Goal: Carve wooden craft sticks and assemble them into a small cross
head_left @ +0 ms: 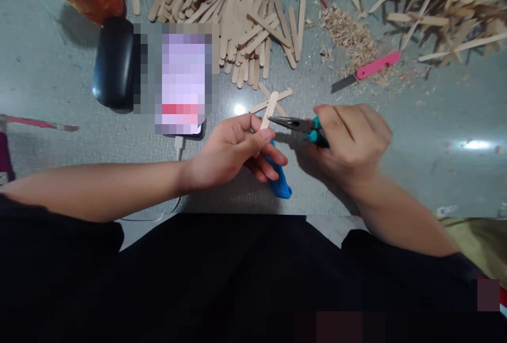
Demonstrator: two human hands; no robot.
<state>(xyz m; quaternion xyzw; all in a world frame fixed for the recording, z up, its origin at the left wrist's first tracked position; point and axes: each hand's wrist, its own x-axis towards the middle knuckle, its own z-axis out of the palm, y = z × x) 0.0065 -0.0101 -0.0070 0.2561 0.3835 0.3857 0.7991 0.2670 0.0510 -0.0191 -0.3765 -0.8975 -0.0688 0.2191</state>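
My left hand (241, 150) pinches a wooden craft stick (272, 106) between thumb and fingers, its rounded upper end sticking out. Closed round the teal handles of a pair of needle-nose pliers (295, 123) is my right hand (352, 139). The plier tips point left and meet the stick's edge; whether they grip it I cannot tell. A blue-handled tool (281, 184) shows below my left fingers, partly hidden by them, and I cannot tell if it is held or lying on the table. Just behind the stick, two crossed sticks (259, 106) lie on the table.
Loose craft sticks (245, 36) are heaped at the back. Crossed-stick pieces (428, 15) pile up at the back right, near wood shavings (352, 36) and a pink-handled cutter (376, 66). On the left are a blurred phone (184, 79) with a cable, a dark case (114, 63) and a brush (39, 122).
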